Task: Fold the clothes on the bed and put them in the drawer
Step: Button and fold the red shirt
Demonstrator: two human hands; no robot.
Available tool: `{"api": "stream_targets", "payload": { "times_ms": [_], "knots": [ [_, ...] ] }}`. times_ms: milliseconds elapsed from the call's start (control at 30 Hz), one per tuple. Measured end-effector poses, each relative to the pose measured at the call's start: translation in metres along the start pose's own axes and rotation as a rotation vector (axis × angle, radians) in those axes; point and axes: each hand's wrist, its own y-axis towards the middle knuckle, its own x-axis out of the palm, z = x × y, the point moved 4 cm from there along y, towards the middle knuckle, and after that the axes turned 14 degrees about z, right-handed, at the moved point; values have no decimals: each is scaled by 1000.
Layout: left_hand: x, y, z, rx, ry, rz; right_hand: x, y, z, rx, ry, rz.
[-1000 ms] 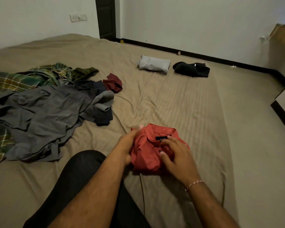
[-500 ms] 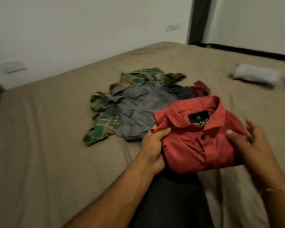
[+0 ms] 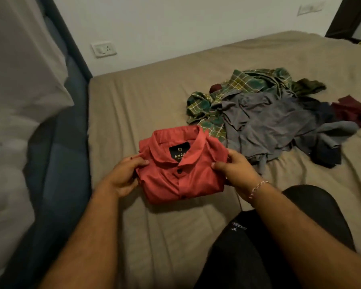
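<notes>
A folded red collared shirt (image 3: 181,174) with a black neck label is held just above the brown bed sheet (image 3: 146,101). My left hand (image 3: 123,174) grips its left edge and my right hand (image 3: 236,172) grips its right edge, thumbs on top. Behind it to the right lies a heap of unfolded clothes: a green plaid shirt (image 3: 248,84), a grey garment (image 3: 269,122), a maroon piece (image 3: 350,111) and a dark navy piece (image 3: 327,151). No drawer is in view.
A dark blue headboard or bed edge (image 3: 63,142) and white fabric (image 3: 19,90) fill the left side. A wall socket (image 3: 103,49) sits on the white wall. My knee in black trousers (image 3: 269,243) rests on the bed at the lower right.
I lifted the red shirt off the sheet with both hands and swung it to the left. The view turned left too, so the folded grey and black items have left the frame.
</notes>
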Motion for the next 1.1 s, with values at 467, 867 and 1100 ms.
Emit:
{"api": "stream_targets", "payload": {
  "times_ms": [467,867,1100],
  "knots": [
    [41,30,-15,659,1359,-274,23,-11,54,-788,-1157,-374],
    [299,38,-37,1130,1434,-186,-114,49,6,-382,-378,509],
    [355,16,-43,1203,1067,-107,-193,35,18,-236,-7,688]
  ]
}}
